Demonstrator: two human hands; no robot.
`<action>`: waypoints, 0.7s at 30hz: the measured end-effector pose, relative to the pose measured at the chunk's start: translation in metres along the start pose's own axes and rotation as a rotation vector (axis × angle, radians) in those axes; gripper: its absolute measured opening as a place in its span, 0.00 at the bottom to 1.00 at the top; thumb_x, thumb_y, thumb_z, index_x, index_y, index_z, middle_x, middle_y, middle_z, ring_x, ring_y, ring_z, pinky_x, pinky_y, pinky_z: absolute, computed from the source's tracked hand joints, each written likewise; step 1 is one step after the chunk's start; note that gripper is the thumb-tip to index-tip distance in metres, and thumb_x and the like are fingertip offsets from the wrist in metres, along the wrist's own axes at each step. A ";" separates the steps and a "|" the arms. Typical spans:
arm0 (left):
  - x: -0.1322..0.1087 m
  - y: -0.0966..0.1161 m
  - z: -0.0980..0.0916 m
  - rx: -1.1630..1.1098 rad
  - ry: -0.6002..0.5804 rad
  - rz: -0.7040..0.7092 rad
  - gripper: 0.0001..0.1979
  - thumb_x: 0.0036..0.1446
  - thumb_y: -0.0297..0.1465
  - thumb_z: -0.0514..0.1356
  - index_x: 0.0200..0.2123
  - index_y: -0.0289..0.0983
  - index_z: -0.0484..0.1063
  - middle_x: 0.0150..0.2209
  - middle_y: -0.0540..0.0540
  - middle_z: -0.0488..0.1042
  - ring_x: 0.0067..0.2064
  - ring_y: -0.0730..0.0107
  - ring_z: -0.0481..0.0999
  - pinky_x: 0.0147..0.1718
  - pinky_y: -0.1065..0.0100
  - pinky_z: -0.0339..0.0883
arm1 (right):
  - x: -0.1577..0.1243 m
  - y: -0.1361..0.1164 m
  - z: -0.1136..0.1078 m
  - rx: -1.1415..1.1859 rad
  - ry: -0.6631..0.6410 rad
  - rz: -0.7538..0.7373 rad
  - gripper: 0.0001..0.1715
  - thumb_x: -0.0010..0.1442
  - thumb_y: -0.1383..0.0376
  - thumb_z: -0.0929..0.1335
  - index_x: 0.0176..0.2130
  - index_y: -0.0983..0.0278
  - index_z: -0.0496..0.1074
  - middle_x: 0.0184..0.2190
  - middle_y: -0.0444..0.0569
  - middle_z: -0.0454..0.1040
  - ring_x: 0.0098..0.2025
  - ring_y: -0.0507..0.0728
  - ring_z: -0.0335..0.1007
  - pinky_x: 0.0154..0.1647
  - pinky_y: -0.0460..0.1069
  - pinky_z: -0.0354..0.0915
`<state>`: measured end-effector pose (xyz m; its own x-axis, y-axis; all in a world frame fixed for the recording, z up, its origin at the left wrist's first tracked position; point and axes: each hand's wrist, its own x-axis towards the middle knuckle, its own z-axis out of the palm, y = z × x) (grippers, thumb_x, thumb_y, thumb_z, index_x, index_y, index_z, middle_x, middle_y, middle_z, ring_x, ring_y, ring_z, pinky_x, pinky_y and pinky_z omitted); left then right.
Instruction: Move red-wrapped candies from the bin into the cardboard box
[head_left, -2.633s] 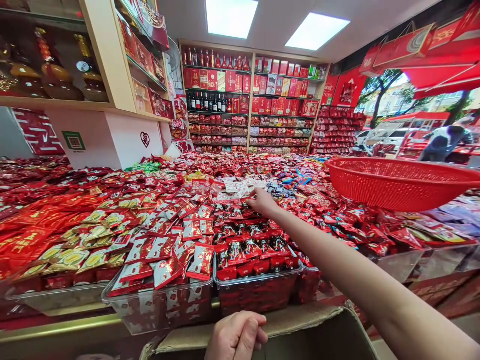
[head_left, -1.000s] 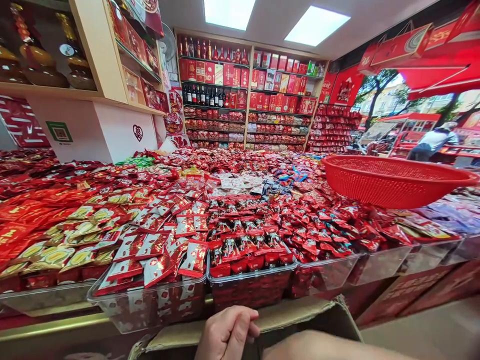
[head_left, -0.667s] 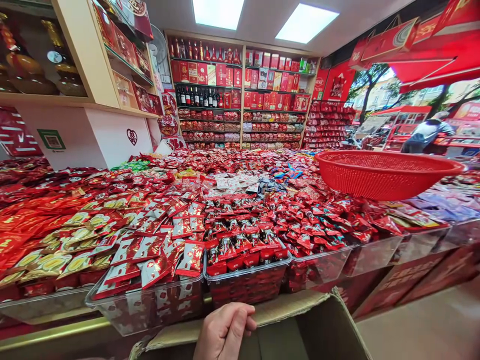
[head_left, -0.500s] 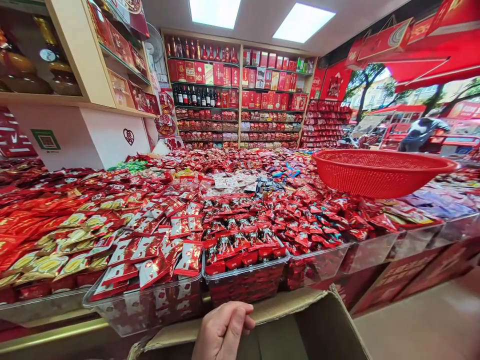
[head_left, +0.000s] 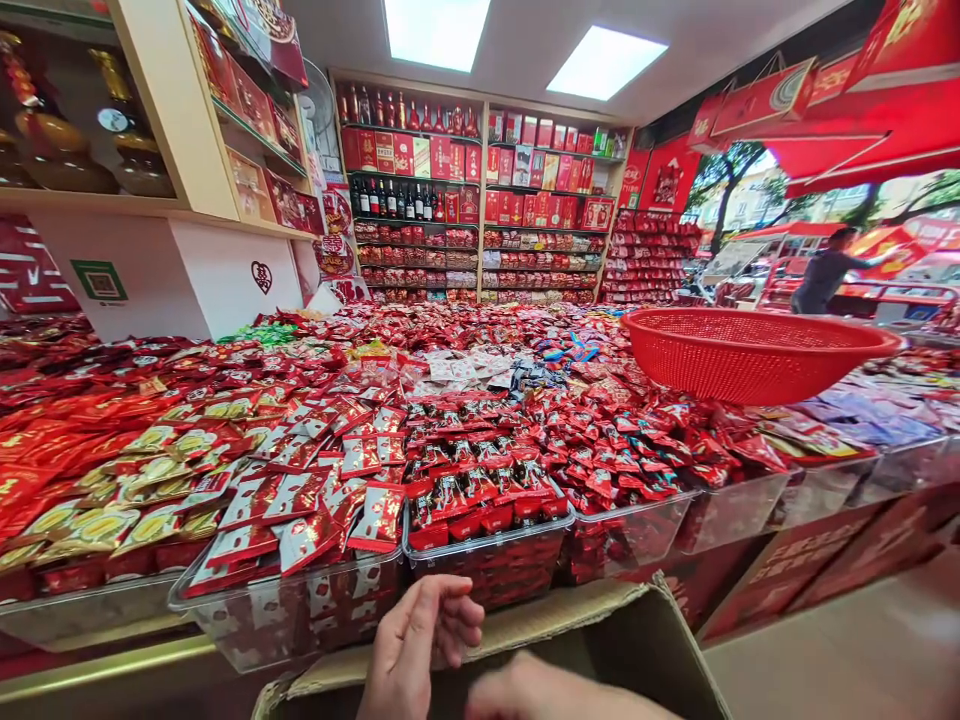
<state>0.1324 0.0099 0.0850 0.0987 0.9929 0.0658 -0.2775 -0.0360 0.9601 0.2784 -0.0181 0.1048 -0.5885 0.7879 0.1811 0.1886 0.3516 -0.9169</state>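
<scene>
Cardboard fills the bottom of the head view: a brown cardboard box [head_left: 637,640] with its flaps up stands just in front of the display counter. The left hand [head_left: 416,650] hovers at the box's far flap with its fingers [head_left: 457,610] loosely spread and curled. It is open and closed on nothing, and I cannot tell whether it brushes the flap. The right hand [head_left: 525,690] reaches in low over the box opening, just beside the left. It is a blur, so how far it is open, or whether it has hold of anything, cannot be told.

Just beyond the box sits a clear plastic bin of red-and-black wrapped sweets [head_left: 495,570], heaped to the rim, with a clear plastic bin of red-and-silver packets [head_left: 300,620] against its left side. A round red plastic mesh basket [head_left: 750,355] rests on the piled sweets to the right — well apart from both hands. Wall shelves of bottles and red boxes [head_left: 480,190] stand at the back, and a person in a dark top [head_left: 821,280] stands outside.
</scene>
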 end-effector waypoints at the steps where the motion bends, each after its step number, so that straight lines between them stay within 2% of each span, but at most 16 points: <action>1: 0.000 0.001 -0.002 -0.011 -0.005 -0.013 0.23 0.54 0.49 0.51 0.32 0.35 0.74 0.25 0.45 0.76 0.25 0.70 0.72 0.22 0.73 0.63 | 0.006 0.000 -0.008 0.077 0.041 0.045 0.21 0.51 0.51 0.67 0.29 0.67 0.65 0.24 0.43 0.69 0.24 0.49 0.66 0.23 0.44 0.64; 4: 0.000 0.004 -0.003 0.109 -0.114 0.027 0.27 0.56 0.50 0.45 0.35 0.35 0.72 0.25 0.46 0.74 0.24 0.71 0.69 0.23 0.72 0.62 | 0.023 -0.002 -0.022 0.363 0.248 0.180 0.25 0.46 0.47 0.68 0.28 0.64 0.58 0.18 0.39 0.65 0.16 0.47 0.61 0.16 0.42 0.58; 6: -0.001 0.005 -0.001 0.275 -0.213 0.087 0.26 0.57 0.49 0.45 0.32 0.35 0.72 0.24 0.46 0.72 0.24 0.71 0.66 0.22 0.72 0.60 | 0.032 -0.002 -0.022 0.448 0.318 0.206 0.26 0.47 0.46 0.67 0.28 0.63 0.56 0.17 0.39 0.65 0.15 0.48 0.61 0.15 0.43 0.59; 8: -0.003 0.004 0.002 0.420 -0.259 0.134 0.25 0.57 0.47 0.46 0.25 0.35 0.71 0.22 0.46 0.71 0.24 0.71 0.65 0.23 0.72 0.58 | 0.037 0.001 -0.018 0.390 0.384 0.179 0.25 0.50 0.46 0.65 0.27 0.64 0.57 0.17 0.38 0.62 0.16 0.48 0.60 0.16 0.43 0.57; 10: -0.003 0.001 0.003 0.497 -0.228 0.149 0.25 0.58 0.46 0.47 0.20 0.35 0.69 0.19 0.48 0.68 0.23 0.71 0.65 0.24 0.72 0.58 | 0.039 0.007 -0.014 0.218 0.490 0.111 0.23 0.54 0.48 0.63 0.24 0.64 0.57 0.17 0.38 0.56 0.18 0.46 0.54 0.18 0.42 0.53; 13: -0.004 -0.003 0.003 0.514 -0.175 0.126 0.26 0.58 0.47 0.45 0.19 0.36 0.68 0.16 0.49 0.67 0.20 0.72 0.64 0.23 0.72 0.57 | 0.039 0.015 -0.011 -0.004 0.603 -0.005 0.24 0.59 0.53 0.60 0.19 0.65 0.54 0.17 0.39 0.51 0.21 0.46 0.47 0.21 0.43 0.50; 18: -0.006 0.000 0.003 0.448 -0.152 0.060 0.27 0.56 0.49 0.47 0.18 0.36 0.70 0.15 0.48 0.69 0.20 0.72 0.65 0.23 0.72 0.57 | 0.036 0.021 -0.011 -0.025 0.665 -0.101 0.23 0.61 0.57 0.59 0.19 0.65 0.55 0.16 0.39 0.53 0.20 0.47 0.48 0.21 0.43 0.50; 21: -0.003 0.003 0.001 0.286 -0.208 -0.036 0.31 0.54 0.54 0.44 0.22 0.34 0.72 0.17 0.45 0.72 0.20 0.71 0.67 0.21 0.71 0.56 | 0.031 0.021 -0.014 -0.035 0.652 -0.244 0.19 0.62 0.61 0.60 0.21 0.65 0.63 0.17 0.40 0.58 0.20 0.47 0.54 0.22 0.42 0.53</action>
<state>0.1322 0.0062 0.0884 0.3044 0.9509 0.0562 0.0057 -0.0608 0.9981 0.2748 0.0211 0.0961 -0.0268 0.8233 0.5670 0.1430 0.5645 -0.8129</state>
